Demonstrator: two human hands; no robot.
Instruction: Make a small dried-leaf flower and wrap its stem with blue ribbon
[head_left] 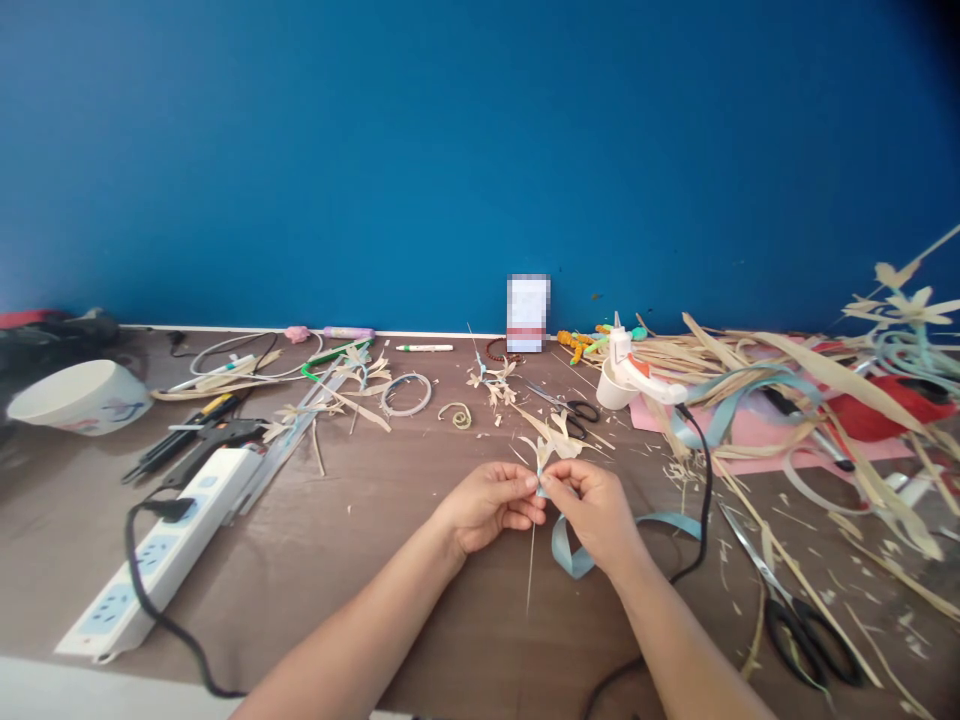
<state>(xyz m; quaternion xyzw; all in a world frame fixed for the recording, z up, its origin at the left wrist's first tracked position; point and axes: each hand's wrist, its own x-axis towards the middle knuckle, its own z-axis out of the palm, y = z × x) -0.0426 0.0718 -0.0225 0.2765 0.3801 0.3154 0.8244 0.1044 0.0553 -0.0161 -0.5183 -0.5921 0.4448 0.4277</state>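
My left hand (495, 505) pinches the base of a small pale straw-like flower (541, 452) between thumb and fingers; its thin stem (530, 575) points down below the hand. Close against it, my right hand (592, 505) has thumb and finger closed on a light blue ribbon (574, 560) at the flower's base. The ribbon loops under my right hand and trails off to the right. A bit of blue shows where the fingertips meet, but how far it wraps around the stem is hidden. Just behind the hands lies a cream petal piece (561, 440).
A power strip (150, 560) and a glue gun (214, 445) lie at the left, near a white bowl (82, 395). At the right are large scissors (795, 605), a white glue gun (649, 380) in a cup (613, 388), its black cord, and heaped dry strips (840, 380).
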